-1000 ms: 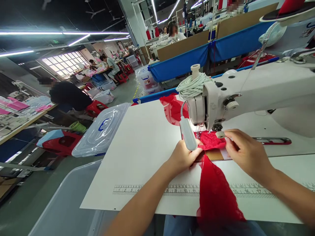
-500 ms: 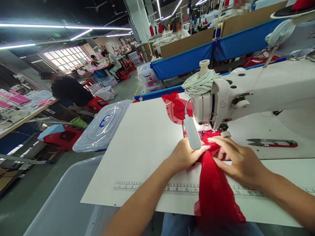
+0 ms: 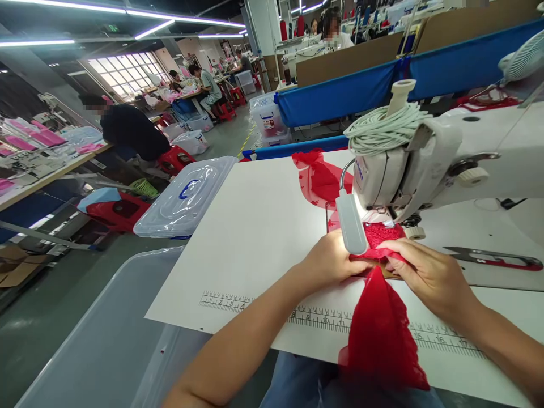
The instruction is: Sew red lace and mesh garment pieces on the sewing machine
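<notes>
Red lace fabric lies under the needle area of a white sewing machine. My left hand grips the fabric's near edge from the left, its fingertips partly hidden behind the small grey lamp. On the other side, my right hand pinches the same edge between thumb and fingers. A red sheer piece hangs below my hands, over the table's front edge onto my lap. More red sheer fabric rests behind the lamp, left of the machine head.
Thread snips lie right of my right hand. A printed ruler runs along the white table. Left of it stand a lidded clear box and an open plastic bin. A person sits farther left.
The view has shifted, so the machine sits farther right. Both hands now hold the fabric's near edge stretched between them, and the hanging red piece has dropped away from the fingers.
</notes>
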The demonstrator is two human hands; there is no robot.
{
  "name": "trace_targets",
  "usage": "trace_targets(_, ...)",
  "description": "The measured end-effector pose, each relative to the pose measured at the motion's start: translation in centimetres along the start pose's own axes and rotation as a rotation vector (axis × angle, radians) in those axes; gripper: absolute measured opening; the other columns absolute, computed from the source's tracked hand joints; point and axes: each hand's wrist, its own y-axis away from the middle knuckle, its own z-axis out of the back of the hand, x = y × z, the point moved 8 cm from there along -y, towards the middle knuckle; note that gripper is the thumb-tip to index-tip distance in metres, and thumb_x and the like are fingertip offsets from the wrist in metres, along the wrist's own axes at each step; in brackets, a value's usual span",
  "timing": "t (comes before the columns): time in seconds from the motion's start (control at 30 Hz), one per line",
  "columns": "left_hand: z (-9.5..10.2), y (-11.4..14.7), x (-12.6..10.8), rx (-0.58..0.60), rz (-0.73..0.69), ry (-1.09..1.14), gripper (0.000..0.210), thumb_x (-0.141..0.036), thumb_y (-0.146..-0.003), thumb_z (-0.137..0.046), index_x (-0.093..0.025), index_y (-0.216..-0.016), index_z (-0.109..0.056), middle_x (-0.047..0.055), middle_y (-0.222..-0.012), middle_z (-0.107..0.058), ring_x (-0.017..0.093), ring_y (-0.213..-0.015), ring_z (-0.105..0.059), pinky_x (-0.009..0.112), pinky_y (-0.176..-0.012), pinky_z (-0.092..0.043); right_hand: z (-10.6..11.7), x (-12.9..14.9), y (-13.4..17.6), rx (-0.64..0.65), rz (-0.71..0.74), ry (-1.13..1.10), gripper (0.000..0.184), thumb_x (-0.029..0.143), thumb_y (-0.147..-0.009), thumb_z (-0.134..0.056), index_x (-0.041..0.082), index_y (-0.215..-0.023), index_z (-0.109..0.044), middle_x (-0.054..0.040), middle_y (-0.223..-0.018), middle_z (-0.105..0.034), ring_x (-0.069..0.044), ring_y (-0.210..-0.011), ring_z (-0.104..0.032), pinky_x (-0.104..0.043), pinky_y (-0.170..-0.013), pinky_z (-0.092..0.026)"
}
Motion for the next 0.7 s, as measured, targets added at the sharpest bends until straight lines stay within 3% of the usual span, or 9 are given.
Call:
trace_targets(0.17,-1.0,0.5,-0.2,-0.060,-0.091,-0.220,0.018,-0.017,-0.091,-0.057,-0.017,-0.072,-0.059,0.000,-0.073,-0.057,0.014,-0.068,-0.052,0.025,-0.064,-0.045,0.4,0.0,0.1,-0.048,0.050,0.081,0.020,0.022,-0.095,-0.050,0.026,-0.112,-0.061,-0.0038,-0.093,-0.071,-0.020,-0.078,-0.070,-0.030,-0.065,-0.053)
trace_targets(0.37,-1.8,1.9,-1.6,-0.048,-0.239,-0.442,0.025,-0.013,-0.092,-0.047,-0.019,-0.071,-0.058,-0.001,-0.065,-0.050,0.013,-0.059,-0.046,0.023,-0.051,-0.034,0.2,-0.1,1.0,-0.045,0.121,0.105,0.037,-0.003,-0.079,-0.037,0.024,-0.095,-0.056,-0.0042,-0.098,-0.067,-0.017,-0.086,-0.068,-0.025,-0.068,-0.051)
trace_targets(0.47,-2.2,2.3,-2.3,-0.001,-0.272,-0.531,0.020,-0.012,-0.093,-0.049,-0.018,-0.082,-0.064,0.001,-0.075,-0.057,0.012,-0.061,-0.051,0.021,-0.051,-0.037,-0.2,-0.2,1.5,-0.012,0.131,0.138,0.041,-0.006,-0.074,-0.034,0.022,-0.094,-0.055,-0.0059,-0.102,-0.065,-0.017,-0.085,-0.066,-0.026,-0.063,-0.048)
trace_targets(0.57,-1.8,2.5,-3.2,0.051,-0.260,-0.541,0.020,-0.024,-0.100,-0.049,-0.017,-0.095,-0.068,0.006,-0.091,-0.064,0.012,-0.068,-0.058,0.021,-0.053,-0.044,-0.3,-0.2,1.8,-0.002,0.138,0.154,0.041,-0.007,-0.075,-0.033,0.022,-0.093,-0.056,-0.0065,-0.101,-0.065,-0.017,-0.082,-0.065,-0.026,-0.060,-0.046)
trace_targets(0.7,-1.2,3.0,-3.9,0.110,-0.230,-0.505,0.057,-0.052,-0.106,-0.027,-0.016,-0.099,-0.070,0.013,-0.103,-0.068,0.018,-0.070,-0.062,0.027,-0.054,-0.050,-0.5,-0.2,1.9,0.007,0.141,0.159,0.042,-0.008,-0.073,-0.034,0.022,-0.092,-0.057,-0.0062,-0.098,-0.066,-0.018,-0.079,-0.064,-0.027,-0.061,-0.046)
